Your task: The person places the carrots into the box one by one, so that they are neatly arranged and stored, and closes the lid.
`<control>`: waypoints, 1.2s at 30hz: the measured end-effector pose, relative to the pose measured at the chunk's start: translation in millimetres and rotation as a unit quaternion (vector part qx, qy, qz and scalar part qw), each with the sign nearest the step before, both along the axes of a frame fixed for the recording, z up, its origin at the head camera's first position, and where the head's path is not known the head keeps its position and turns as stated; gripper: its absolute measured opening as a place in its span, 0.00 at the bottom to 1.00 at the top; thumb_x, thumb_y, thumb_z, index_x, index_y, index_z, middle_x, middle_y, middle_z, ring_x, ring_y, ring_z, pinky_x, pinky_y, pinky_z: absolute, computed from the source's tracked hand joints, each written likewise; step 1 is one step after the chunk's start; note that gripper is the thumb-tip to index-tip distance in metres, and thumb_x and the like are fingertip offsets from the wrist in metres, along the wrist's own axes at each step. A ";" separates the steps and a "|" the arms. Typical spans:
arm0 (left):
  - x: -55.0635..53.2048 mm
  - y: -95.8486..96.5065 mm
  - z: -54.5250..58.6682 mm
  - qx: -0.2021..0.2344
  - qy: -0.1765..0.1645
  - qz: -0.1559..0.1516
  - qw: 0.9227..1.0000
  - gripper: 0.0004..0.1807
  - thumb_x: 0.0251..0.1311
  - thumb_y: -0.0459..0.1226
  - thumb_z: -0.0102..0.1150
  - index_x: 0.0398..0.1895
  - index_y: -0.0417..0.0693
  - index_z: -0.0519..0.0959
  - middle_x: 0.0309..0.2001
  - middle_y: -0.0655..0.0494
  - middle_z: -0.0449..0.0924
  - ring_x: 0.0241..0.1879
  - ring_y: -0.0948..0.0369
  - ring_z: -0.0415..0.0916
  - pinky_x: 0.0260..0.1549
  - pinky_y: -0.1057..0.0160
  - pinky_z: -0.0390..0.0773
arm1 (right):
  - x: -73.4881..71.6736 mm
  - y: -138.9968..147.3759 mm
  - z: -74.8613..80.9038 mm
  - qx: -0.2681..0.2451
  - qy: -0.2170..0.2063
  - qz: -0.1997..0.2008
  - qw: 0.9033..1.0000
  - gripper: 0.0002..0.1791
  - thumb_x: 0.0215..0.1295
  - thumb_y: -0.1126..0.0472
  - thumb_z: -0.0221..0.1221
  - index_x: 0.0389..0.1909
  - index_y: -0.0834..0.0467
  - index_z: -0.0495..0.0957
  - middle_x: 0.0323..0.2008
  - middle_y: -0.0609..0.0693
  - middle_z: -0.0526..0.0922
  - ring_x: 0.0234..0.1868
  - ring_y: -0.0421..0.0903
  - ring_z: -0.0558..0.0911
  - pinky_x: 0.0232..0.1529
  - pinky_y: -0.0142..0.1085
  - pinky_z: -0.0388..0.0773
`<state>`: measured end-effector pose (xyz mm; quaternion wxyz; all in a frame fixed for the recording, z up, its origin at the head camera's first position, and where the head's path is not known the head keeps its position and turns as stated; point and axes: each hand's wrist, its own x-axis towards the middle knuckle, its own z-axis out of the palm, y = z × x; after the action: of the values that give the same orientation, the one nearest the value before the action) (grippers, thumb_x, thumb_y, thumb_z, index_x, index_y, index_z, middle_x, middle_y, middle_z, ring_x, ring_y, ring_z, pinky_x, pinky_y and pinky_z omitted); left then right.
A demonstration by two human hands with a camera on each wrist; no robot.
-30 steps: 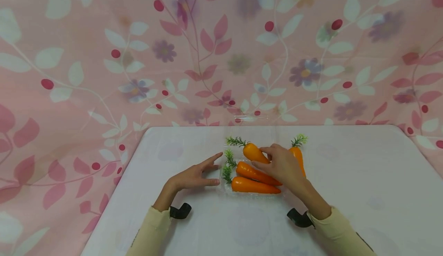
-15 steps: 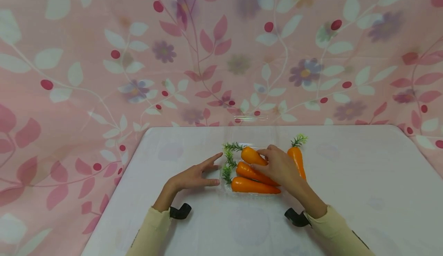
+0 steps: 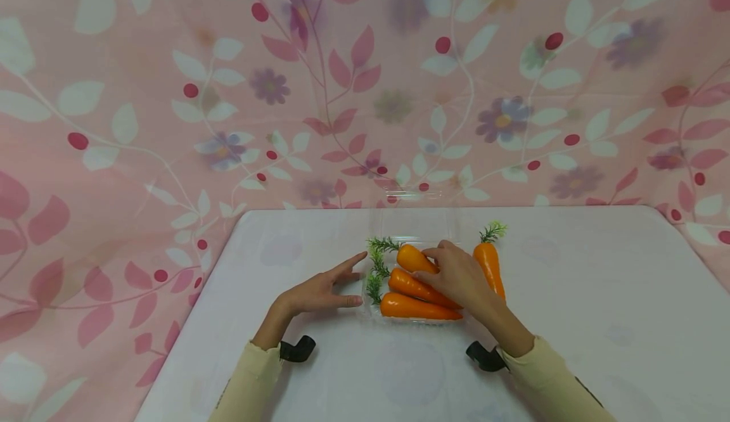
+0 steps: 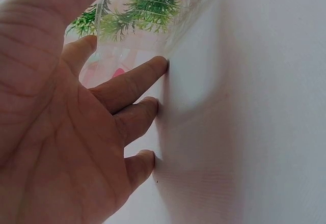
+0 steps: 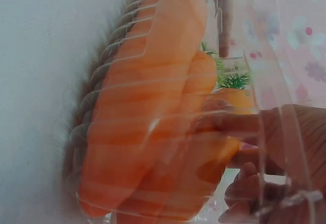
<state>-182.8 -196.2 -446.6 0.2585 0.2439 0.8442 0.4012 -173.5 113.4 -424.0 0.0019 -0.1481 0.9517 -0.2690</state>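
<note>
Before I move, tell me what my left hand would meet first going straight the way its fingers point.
Your left hand would probably meet the side of the clear plastic box, with green feathery carrot tops just beyond; whether a gap remains is unclear.

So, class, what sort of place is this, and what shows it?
Probably a staged indoor tabletop setup: a pink floral backdrop behind a white tabletop, and black wrist-worn devices.
</note>
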 end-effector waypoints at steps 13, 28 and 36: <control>-0.4 0.2 -0.2 -0.008 0.010 -0.003 1.000 0.48 0.61 0.53 0.65 0.77 0.81 0.45 0.71 0.55 0.64 0.71 0.57 0.59 0.66 0.38 0.56 | 2.1 -2.4 -3.0 0.032 0.004 0.019 0.999 0.26 0.60 0.52 0.70 0.56 0.60 0.81 0.30 0.49 0.71 0.23 0.45 0.67 0.22 0.34 0.65; 0.2 0.8 0.1 -0.008 0.004 0.000 1.000 0.48 0.61 0.53 0.65 0.77 0.80 0.45 0.71 0.54 0.64 0.71 0.56 0.58 0.66 0.39 0.57 | 6.4 -2.2 -1.1 0.089 0.022 0.061 0.994 0.17 0.62 0.63 0.64 0.53 0.59 0.80 0.28 0.49 0.68 0.23 0.45 0.67 0.21 0.33 0.64; 0.2 0.2 0.5 -0.010 0.006 0.002 1.000 0.48 0.61 0.53 0.65 0.77 0.80 0.45 0.70 0.55 0.65 0.71 0.56 0.58 0.66 0.39 0.57 | 5.3 -2.9 -0.3 0.099 0.006 0.051 0.994 0.17 0.62 0.61 0.67 0.53 0.58 0.83 0.27 0.49 0.70 0.23 0.45 0.67 0.22 0.32 0.65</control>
<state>-182.7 -196.0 -446.1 0.2552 0.2415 0.8504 0.3918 -168.2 110.5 -424.3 0.0250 -0.1967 0.9650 -0.1719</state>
